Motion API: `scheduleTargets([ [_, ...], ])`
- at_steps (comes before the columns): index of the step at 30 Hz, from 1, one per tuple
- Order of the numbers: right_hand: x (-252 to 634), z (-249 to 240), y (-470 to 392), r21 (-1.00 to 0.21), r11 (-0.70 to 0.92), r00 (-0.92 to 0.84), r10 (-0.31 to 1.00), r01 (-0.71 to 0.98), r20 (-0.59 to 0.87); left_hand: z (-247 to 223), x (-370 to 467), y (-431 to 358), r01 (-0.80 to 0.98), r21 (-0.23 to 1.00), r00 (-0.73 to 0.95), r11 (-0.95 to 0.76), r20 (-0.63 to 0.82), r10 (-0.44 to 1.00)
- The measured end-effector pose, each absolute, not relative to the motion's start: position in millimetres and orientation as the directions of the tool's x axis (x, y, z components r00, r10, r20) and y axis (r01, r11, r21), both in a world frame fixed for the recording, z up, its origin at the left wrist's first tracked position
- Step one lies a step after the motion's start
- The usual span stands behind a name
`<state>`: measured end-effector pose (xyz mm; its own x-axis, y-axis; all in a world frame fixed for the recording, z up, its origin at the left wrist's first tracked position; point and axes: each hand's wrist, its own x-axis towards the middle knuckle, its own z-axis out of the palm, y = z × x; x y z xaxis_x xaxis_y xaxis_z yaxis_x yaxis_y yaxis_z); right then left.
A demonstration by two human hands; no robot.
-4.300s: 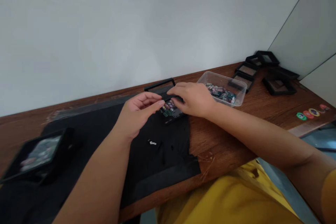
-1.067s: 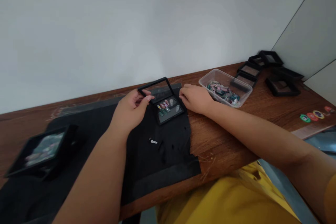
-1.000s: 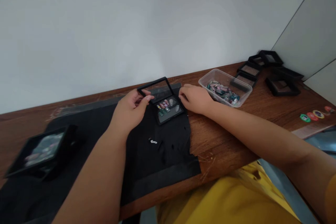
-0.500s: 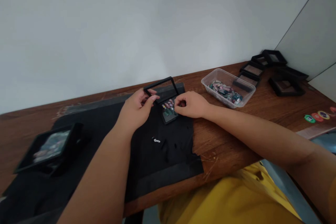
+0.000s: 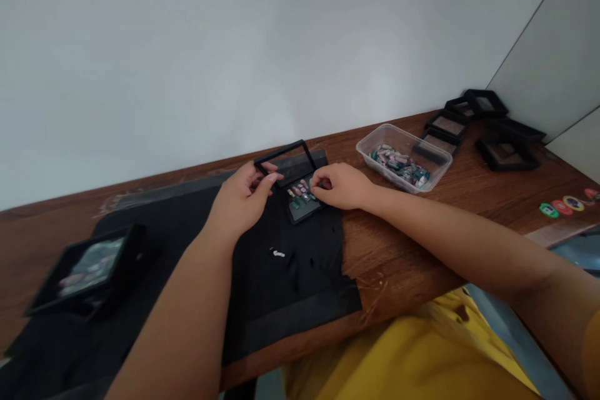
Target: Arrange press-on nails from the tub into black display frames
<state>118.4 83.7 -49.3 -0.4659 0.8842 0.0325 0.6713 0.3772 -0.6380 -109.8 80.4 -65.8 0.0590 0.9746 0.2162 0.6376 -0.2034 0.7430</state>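
Observation:
A small black case (image 5: 304, 211) lies open on a black mat (image 5: 281, 300), its clear framed lid (image 5: 304, 149) tilted up at the back. Rows of pink and green nail-shaped pieces (image 5: 302, 192) lie inside it. My left hand (image 5: 246, 197) holds the lid's left side between thumb and fingers. Over the case's right edge is my right hand (image 5: 340, 186), fingers pinched together; what they hold, if anything, is too small to make out. A clear plastic tub (image 5: 434, 178) with many similar pieces stands to the right of my right hand.
Several black frame cases (image 5: 506, 153) lie at the back right by the wall. Filled black cases (image 5: 89, 262) sit on the mat at the left. A white scrap (image 5: 278, 254) lies in front of the open case. Round colourful stickers (image 5: 574, 203) are at the right edge.
The camera view has shifted slightly. Both hands stay at the open case, and more of the pieces beside my right fingers shows.

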Motion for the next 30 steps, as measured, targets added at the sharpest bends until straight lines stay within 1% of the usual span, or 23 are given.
scheduleTargets([
  [6,122,-45,83,-0.622,0.386,-0.481,0.876,0.681,0.017,-64,-108,80,0.641,0.742,0.044,-0.196,0.220,0.975],
  [14,133,-35,80,-0.497,0.507,-0.561,0.826,0.704,0.049,-67,-110,81,0.635,0.745,0.050,-0.204,0.224,0.973],
  [16,132,-36,79,-0.469,0.526,-0.580,0.814,0.709,0.036,-67,-110,81,0.636,0.743,0.050,-0.208,0.230,0.972],
  [20,127,-38,75,-0.419,0.520,-0.568,0.823,0.744,0.013,-67,-110,81,0.630,0.750,0.049,-0.204,0.224,0.973],
  [26,123,-40,74,-0.332,0.546,-0.567,0.823,0.769,0.042,-64,-109,80,0.637,0.746,0.044,-0.193,0.214,0.976],
  [30,121,-41,71,-0.329,0.523,-0.540,0.840,0.786,0.044,-62,-107,79,0.639,0.745,0.037,-0.191,0.218,0.975],
])
